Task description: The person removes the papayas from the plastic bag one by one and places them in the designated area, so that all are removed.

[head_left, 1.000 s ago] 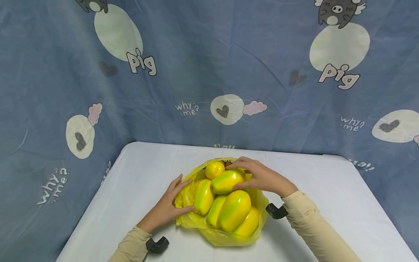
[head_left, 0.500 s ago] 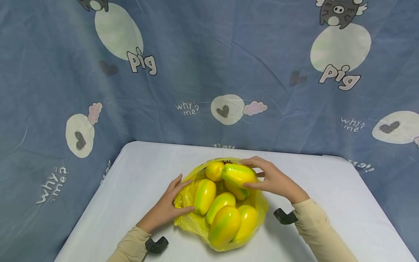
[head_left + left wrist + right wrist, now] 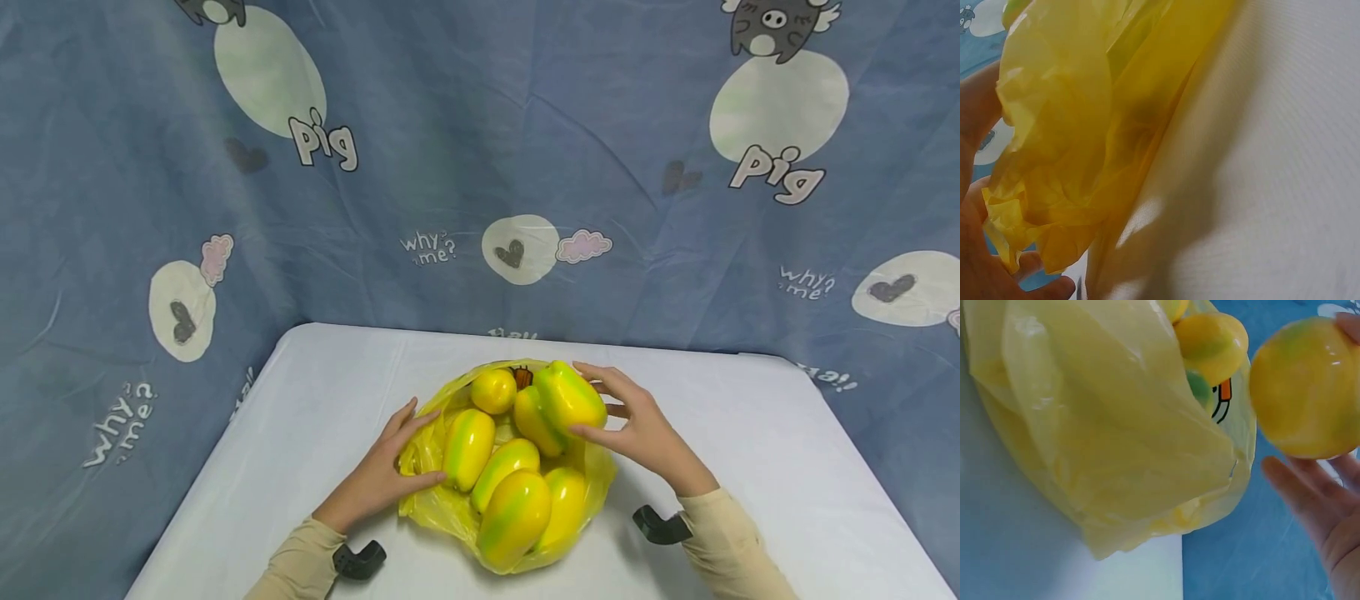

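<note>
A thin yellow plastic bag (image 3: 429, 505) lies with its mouth wide, several glossy yellow fruits with green streaks inside it. My right hand (image 3: 643, 429) grips one papaya (image 3: 572, 398) between thumb and fingers at the bag's right rear rim. In the right wrist view that papaya (image 3: 1304, 394) shows beside the bag's wall. My left hand (image 3: 378, 475) rests at the left rim, thumb and fingers spread with their tips over the edge. The left wrist view has the crumpled bag (image 3: 1079, 125) against these fingers. A small round yellow fruit (image 3: 492, 391) sits toward the back.
More papayas, among them a large one (image 3: 515, 518) at the front and one (image 3: 469, 450) near my left thumb, fill the bag. Under everything is a white table (image 3: 345, 375). Behind it hangs a blue printed cloth (image 3: 375, 192).
My right hand has moved right with the papaya, which has turned more upright, uncovering another beneath it. The front papayas have shifted toward the front of the bag. My left hand has stayed put.
</note>
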`<state>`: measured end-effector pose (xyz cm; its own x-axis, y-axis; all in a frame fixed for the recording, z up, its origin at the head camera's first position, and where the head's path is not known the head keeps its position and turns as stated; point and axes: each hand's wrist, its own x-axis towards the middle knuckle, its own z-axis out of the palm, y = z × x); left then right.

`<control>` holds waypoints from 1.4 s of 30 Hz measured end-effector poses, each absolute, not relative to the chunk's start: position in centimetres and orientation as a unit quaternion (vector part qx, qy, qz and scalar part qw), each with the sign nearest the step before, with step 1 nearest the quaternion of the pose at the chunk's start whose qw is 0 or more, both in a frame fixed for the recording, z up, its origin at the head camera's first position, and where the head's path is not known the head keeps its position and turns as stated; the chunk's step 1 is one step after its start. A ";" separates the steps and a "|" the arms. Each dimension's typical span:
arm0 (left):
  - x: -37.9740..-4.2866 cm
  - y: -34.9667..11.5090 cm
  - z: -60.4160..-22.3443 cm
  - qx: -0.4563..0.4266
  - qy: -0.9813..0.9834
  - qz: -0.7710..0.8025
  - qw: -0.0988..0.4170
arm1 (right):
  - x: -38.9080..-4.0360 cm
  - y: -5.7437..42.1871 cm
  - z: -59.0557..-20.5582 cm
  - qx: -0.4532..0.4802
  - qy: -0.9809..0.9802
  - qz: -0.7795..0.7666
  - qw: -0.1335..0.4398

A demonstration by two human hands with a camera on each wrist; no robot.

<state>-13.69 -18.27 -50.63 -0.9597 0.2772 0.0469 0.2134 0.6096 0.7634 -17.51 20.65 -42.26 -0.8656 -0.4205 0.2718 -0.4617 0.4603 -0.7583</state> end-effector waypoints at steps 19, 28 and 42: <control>-13.7 -18.3 -50.5 0.143 0.893 0.425 0.031 | -15.4 23.8 -43.8 0.187 -0.849 0.489 0.077; -13.7 -18.3 -50.2 0.140 0.893 0.425 0.038 | -14.8 26.1 -44.4 0.144 -0.852 0.495 0.088; -13.6 -18.1 -50.0 0.134 0.896 0.421 0.044 | -14.6 29.1 -45.7 0.052 -0.895 0.438 0.063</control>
